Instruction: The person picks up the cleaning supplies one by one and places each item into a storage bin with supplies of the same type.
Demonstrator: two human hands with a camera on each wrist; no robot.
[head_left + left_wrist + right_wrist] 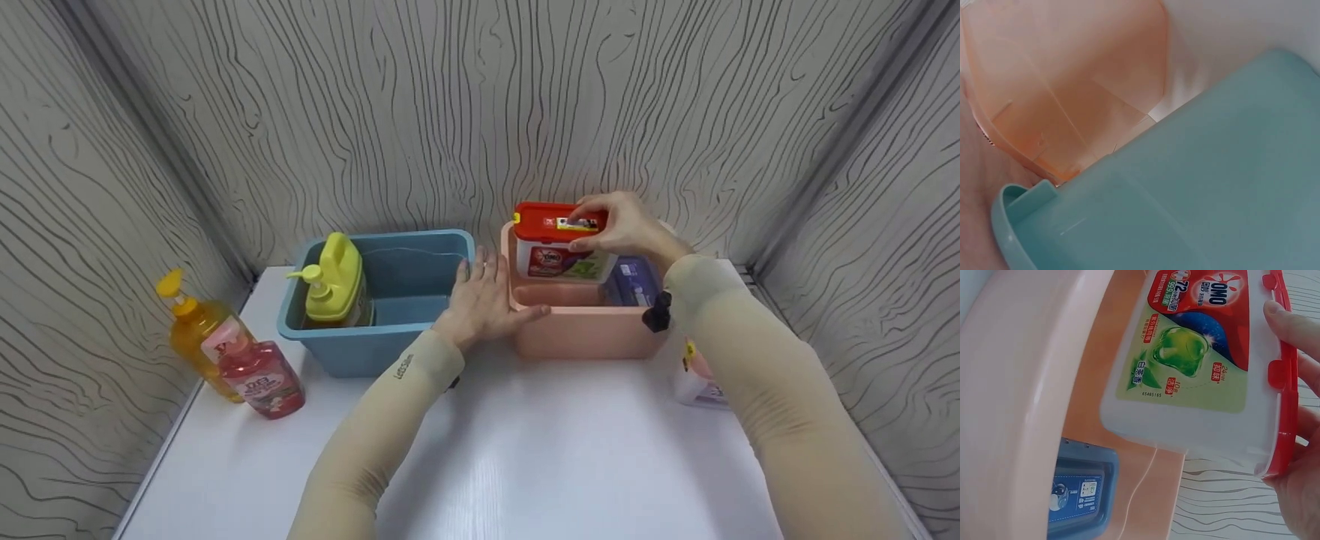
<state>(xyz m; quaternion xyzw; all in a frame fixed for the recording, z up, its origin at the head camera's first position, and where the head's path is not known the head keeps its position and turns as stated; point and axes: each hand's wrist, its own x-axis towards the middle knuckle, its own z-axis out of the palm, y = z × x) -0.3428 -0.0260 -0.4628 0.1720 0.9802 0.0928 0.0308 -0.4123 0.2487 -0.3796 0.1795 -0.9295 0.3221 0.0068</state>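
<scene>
Beige sleeves (pixel 795 420) reach over a white table (pixel 480 465). A white container (pixel 694 386) sits beside the right forearm, partly hidden by it. Well left of the left hand (pixel 482 300) stand a red bottle (pixel 262 379) and, just behind it, an amber pump bottle (pixel 196 337). That hand spreads straight fingers over the neighbouring rims of a blue bin (pixel 360 356), to its left, and a pink bin (pixel 592 334), to its right. A yellow pump jug (pixel 337 281) stands in the blue one. Farther off, the right hand (pixel 626 229) pinches a red-lidded OMO box (pixel 544 259) by its lid, at the pink bin's opening; below that hand, inside, lies a dark-blue box (pixel 637 281). Behind both hands rises a wood-patterned wall (pixel 450 112).
</scene>
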